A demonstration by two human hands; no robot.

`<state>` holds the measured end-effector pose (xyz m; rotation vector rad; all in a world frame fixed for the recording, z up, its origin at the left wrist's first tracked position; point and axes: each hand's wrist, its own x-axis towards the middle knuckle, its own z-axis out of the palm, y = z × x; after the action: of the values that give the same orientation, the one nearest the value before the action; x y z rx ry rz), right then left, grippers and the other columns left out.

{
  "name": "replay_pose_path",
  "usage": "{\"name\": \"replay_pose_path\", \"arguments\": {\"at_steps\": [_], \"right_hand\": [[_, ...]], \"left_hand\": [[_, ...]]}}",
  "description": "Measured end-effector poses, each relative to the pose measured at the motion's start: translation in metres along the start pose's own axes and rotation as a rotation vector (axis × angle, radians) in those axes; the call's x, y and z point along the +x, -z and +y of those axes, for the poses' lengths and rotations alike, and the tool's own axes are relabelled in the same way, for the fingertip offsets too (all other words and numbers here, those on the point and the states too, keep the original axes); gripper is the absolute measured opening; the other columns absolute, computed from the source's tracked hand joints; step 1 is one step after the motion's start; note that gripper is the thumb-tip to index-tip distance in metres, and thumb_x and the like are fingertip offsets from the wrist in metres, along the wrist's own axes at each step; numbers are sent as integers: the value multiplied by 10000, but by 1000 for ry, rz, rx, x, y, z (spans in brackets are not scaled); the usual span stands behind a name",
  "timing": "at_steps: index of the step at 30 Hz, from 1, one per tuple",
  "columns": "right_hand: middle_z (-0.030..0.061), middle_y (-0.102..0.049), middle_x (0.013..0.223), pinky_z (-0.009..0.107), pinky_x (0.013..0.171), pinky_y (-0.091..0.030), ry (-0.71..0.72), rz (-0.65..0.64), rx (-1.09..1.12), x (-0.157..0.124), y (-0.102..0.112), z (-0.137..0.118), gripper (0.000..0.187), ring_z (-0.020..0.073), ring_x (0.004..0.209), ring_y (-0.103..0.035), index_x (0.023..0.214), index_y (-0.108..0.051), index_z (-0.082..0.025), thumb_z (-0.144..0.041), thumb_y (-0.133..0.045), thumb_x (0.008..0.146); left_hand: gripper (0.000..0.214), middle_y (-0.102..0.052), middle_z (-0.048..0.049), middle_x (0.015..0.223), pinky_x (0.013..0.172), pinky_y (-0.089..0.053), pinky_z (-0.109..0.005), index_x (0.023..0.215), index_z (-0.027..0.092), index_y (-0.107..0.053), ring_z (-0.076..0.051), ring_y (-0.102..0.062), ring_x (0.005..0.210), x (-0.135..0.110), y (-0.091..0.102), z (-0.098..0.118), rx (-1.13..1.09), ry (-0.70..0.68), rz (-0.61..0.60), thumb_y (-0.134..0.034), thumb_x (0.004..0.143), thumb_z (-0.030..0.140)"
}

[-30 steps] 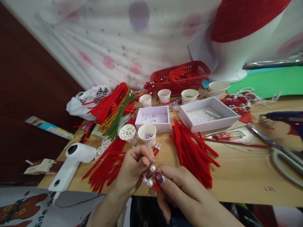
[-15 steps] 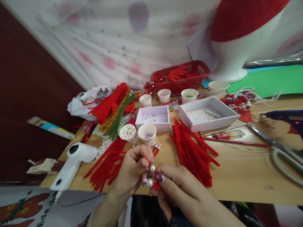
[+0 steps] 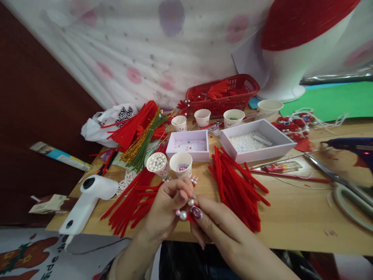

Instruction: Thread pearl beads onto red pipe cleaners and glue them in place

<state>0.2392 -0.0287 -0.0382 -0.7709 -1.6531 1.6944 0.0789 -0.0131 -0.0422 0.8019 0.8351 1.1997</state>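
Note:
Between my two hands, near the table's front edge, is a small beaded piece (image 3: pixel 183 215) with white and pink pearl beads and a bit of red fuzzy stem. My left hand (image 3: pixel 166 206) pinches its upper left side, fingers closed around it. With thumb on top, my right hand (image 3: pixel 217 223) grips the red end from the right. The fingers cover most of the piece. Just beyond stand a paper cup of pink and blue beads (image 3: pixel 181 159) and a paper cup of white pearls (image 3: pixel 157 162). Several beaded tips peek out behind my left hand.
Red pipe cleaners (image 3: pixel 237 190) lie right of my hands, with more at left beside a white glue-gun-shaped device (image 3: pixel 87 200). Farther back are a lilac tray (image 3: pixel 188 157), a larger bead tray (image 3: pixel 262 149) and a red basket (image 3: pixel 227 103). Scissors (image 3: pixel 346 184) and a blue glue gun (image 3: pixel 352 144) lie right.
My hands have drawn closer together, and the beaded piece has turned and risen slightly. The lower beads now sit higher, with more of the piece hidden by my fingers.

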Motion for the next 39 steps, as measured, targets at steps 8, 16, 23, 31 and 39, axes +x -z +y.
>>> {"name": "replay_pose_path", "arguments": {"at_steps": [8,16,23,31,39], "right_hand": [[14,-525,755,272,691,-473,52,139,23,3,-2,13,390,158,700,-508,905,-613,-227,-533,-389,998],[12,-561,756,248,628,-467,21,122,17,-2,-6,20,372,137,666,-516,1030,-650,-205,-486,-405,1014],[92,-665,970,360,889,-536,74,303,-266,-12,-17,22,435,224,902,-632,1265,-619,-258,-496,-355,1014],[111,-635,1316,421,1088,-458,165,305,-295,-17,-22,22,441,256,1254,-576,1428,-507,-281,-401,-344,1036],[95,-651,1313,384,1064,-484,170,257,-277,-18,-21,21,437,248,1271,-573,1440,-488,-281,-381,-332,1044]], "left_hand": [[420,-726,-106,1033,513,-464,-186,1044,219,-789,-112,-583,651,-20,-6,-12,78,3,54,-817,712,476],[313,-724,-126,1047,404,-413,-149,989,182,-788,-38,-510,477,-25,-18,-23,101,-82,199,-785,769,405],[352,-755,-78,802,355,-299,-141,911,162,-746,-31,-412,400,-26,-35,-34,-12,-146,304,-751,780,489],[258,-747,-49,793,629,-498,-214,846,186,-743,-172,-667,730,-30,-40,-42,-38,-214,253,-704,839,440],[239,-742,-42,760,685,-516,-245,826,197,-740,-186,-670,763,-31,-41,-40,-77,-196,224,-714,830,435]]}}
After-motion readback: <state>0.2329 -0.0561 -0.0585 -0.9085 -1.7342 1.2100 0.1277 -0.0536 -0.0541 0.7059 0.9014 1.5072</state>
